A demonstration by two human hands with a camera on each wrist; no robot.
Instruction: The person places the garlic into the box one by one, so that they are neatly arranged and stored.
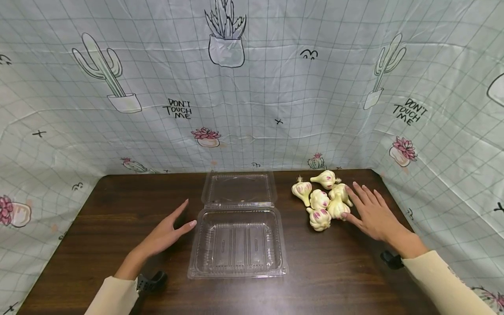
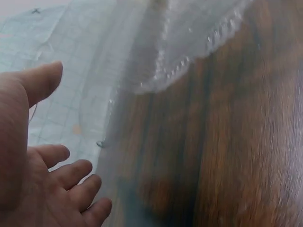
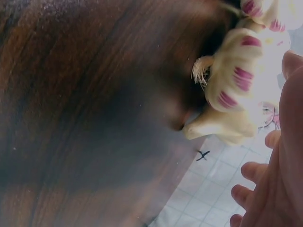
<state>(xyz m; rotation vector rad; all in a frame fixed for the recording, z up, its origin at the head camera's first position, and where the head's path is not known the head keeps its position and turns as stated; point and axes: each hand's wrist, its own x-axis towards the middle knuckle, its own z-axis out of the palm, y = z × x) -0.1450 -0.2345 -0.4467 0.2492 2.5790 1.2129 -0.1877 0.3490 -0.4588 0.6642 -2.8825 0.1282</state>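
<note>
A clear plastic clamshell container lies unfolded on the table, its lid laid back toward the wall. Left of it, my left hand is held with thumb and fingers spread, holding nothing; the left wrist view shows the same loose fingers near the blurred plastic. Several garlic bulbs with purple streaks sit in a cluster to the right of the container. At the cluster's right side my right hand is spread, thumb and index finger close to the nearest bulbs. Whether they touch is unclear.
The dark wooden table runs back to a patterned curtain that hangs behind it and along both sides. Dark straps with small devices sit on both wrists, one of them a black wrist device on the left.
</note>
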